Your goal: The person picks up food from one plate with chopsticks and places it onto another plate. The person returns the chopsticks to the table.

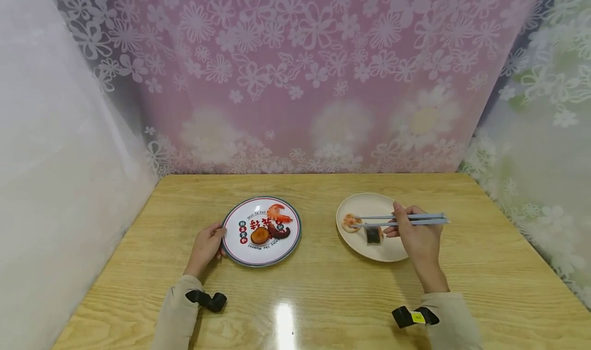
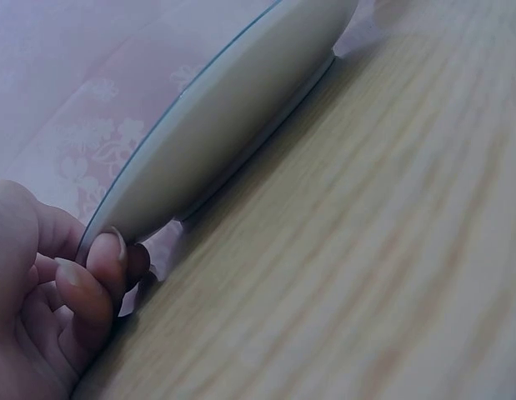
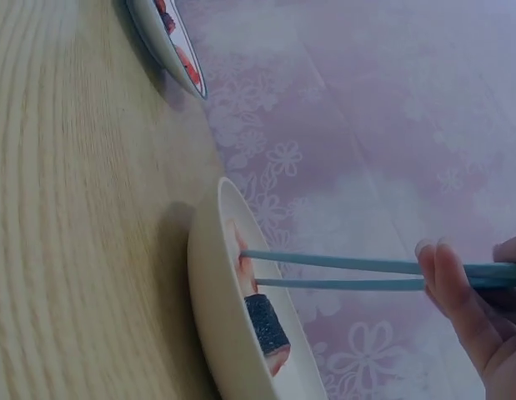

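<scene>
My left hand pinches the left rim of the white printed plate; in the left wrist view, thumb and fingers hold its edge. On that plate lie a shrimp piece, a dark curled piece and a round brown piece. My right hand grips light blue chopsticks above the cream plate. Their tips are at a round pinkish piece on its left side; whether they clamp it, I cannot tell. Beside it sits a dark-wrapped piece.
Both plates stand on a wooden table, with bare wood between them. A pink floral curtain hangs behind the table's far edge, and pale sheets flank both sides. Each wrist wears a black strap device.
</scene>
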A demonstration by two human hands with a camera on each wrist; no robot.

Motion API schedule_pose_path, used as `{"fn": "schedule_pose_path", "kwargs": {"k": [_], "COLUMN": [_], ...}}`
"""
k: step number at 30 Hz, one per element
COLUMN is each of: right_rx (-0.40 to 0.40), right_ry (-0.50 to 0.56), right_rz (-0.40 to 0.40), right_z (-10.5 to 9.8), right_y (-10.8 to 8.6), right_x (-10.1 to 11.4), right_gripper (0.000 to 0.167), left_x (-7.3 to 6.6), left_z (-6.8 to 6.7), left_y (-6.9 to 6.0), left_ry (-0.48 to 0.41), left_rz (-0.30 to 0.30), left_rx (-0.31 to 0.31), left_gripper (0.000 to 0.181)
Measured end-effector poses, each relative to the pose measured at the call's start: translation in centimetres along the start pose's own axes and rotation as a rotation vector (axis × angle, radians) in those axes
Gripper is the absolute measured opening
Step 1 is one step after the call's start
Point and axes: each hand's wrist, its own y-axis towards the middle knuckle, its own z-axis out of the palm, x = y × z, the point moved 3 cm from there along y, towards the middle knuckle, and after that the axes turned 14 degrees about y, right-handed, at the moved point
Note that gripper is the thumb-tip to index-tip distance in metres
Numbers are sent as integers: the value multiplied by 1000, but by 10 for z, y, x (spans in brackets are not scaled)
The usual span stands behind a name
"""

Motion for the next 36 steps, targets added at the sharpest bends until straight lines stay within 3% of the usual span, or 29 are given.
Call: {"fn": "schedule_pose_path", "kwargs": {"k": [6, 13, 18, 28, 36], "right_rx": [8, 79, 74, 51, -36], "right_ry": [59, -14, -68, 27, 211], "right_rz": [-6, 0, -25, -196, -228], "right_z": [-10, -4, -4, -2, -13], "right_y": [10, 13, 6, -1, 5], "right_x": [-27, -30, -29, -21, -41], "right_gripper": [33, 32, 34, 32, 32], "left_x": [0, -1, 1, 2, 2], "left_z": [0, -5, -2, 0, 3], "left_y": [-1, 2, 0, -2, -1], "left_ry": [0, -7, -12, -19, -25], "left_rz": [2, 7, -9, -13, -8], "left_rx": [-11, -37, -14, -50, -42], "left_gripper": [39, 41, 41, 40, 40]}}
